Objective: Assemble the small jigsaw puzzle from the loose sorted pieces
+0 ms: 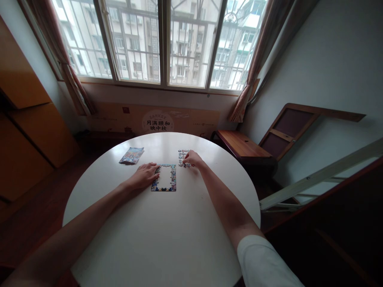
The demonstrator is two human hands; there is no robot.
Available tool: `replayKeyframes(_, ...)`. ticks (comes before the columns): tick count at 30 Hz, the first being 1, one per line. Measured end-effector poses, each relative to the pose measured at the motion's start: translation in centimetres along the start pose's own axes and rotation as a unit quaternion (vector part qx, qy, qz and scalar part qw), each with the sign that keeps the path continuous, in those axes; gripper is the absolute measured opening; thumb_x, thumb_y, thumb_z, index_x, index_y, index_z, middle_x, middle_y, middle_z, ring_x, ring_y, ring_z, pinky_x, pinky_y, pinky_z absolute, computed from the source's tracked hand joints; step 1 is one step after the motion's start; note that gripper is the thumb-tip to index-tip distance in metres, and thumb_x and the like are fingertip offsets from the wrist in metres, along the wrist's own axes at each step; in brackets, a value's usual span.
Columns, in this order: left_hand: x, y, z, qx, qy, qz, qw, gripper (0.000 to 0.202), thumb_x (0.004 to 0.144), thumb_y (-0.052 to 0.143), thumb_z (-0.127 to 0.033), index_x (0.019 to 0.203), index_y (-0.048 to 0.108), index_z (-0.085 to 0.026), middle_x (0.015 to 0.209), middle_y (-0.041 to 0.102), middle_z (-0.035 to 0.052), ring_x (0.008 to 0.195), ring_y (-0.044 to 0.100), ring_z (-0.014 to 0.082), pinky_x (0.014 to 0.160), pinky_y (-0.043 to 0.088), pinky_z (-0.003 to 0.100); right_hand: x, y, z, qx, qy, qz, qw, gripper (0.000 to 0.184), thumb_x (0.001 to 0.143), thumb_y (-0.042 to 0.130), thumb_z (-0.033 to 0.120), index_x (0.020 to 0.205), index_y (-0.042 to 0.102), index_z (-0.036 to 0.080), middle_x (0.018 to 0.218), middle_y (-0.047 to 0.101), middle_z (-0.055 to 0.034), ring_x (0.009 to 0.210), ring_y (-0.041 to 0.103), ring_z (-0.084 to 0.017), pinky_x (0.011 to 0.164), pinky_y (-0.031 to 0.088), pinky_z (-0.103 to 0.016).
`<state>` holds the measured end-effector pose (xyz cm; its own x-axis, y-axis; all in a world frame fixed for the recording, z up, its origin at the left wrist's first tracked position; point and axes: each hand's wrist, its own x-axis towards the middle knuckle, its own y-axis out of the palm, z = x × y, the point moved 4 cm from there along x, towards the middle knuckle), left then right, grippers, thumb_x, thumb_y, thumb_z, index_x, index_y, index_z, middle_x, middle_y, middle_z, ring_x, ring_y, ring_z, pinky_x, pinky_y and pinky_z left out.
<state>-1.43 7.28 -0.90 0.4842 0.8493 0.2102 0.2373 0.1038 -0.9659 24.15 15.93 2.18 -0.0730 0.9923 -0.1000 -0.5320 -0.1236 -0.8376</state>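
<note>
Hands apart, head view: L hand [145,174] flat on L edge of puzzle border [173,177] on table [167,231]; R hand [193,158] bunched at loose pcs [180,156], can't tell if gripping. Prob. pc-picking step; next calls for pinching 1 that fits.

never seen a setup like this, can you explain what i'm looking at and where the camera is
There is no machine here, just a person's two bare hands. The single picture comes from a camera worn on their head, looking forward and down. On the round white table lie a puzzle border with an open middle, loose puzzle pieces and a colourful packet. The left hand rests at the border's left side. The right hand is at the loose pieces; whether it grips one is too small to tell.
</note>
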Motion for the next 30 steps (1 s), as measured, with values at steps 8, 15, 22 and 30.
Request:
replayKeyframes(8,0.0,0.0,0.0,0.007,-0.001,0.005,1.0,0.056,0.092,0.03,-0.053,0.136,0.044,-0.021,0.139,0.044,0.0119,0.128,0.04,0.0281,0.108,0.027,0.043,0.0,0.0,-0.2,0.002,0.007,0.002,1.0,0.022,0.06,0.075,0.021,0.079,0.073,0.01,0.067,0.067,-0.0079,0.056,0.061,-0.015,0.049,0.044,-0.02)
replayKeyframes(15,0.0,0.1,0.0,0.007,0.001,-0.005,1.0,0.055,0.091,0.033,-0.051,0.135,0.046,-0.021,0.138,0.046,0.0114,0.127,0.042,0.0277,0.107,0.029,0.042,0.7,0.4,-0.8,0.019,0.001,-0.009,1.0,0.022,0.059,0.076,0.021,0.078,0.072,0.011,0.071,0.068,-0.0078,0.059,0.061,-0.015,0.05,0.044,-0.02)
replayKeyframes(22,0.1,0.3,0.3,0.004,0.008,-0.014,1.0,0.054,0.091,0.033,-0.052,0.134,0.047,-0.022,0.137,0.047,0.0113,0.126,0.043,0.0283,0.106,0.03,0.042,0.4,0.2,-0.3,0.054,-0.02,-0.051,0.997,0.013,0.057,0.076,0.015,0.067,0.07,0.012,0.066,0.068,-0.009,0.061,0.062,-0.018,0.049,0.042,-0.021)
replayKeyframes(30,0.2,0.2,0.2,-0.008,0.009,-0.017,1.0,0.053,0.091,0.035,-0.051,0.133,0.048,-0.021,0.137,0.047,0.0116,0.126,0.043,0.0289,0.105,0.031,0.042,-0.1,-0.5,1.5,0.22,-0.056,-0.086,0.97,0.023,0.06,0.077,0.018,0.081,0.069,0.012,0.076,0.07,-0.0079,0.061,0.061,-0.014,0.049,0.043,-0.02)
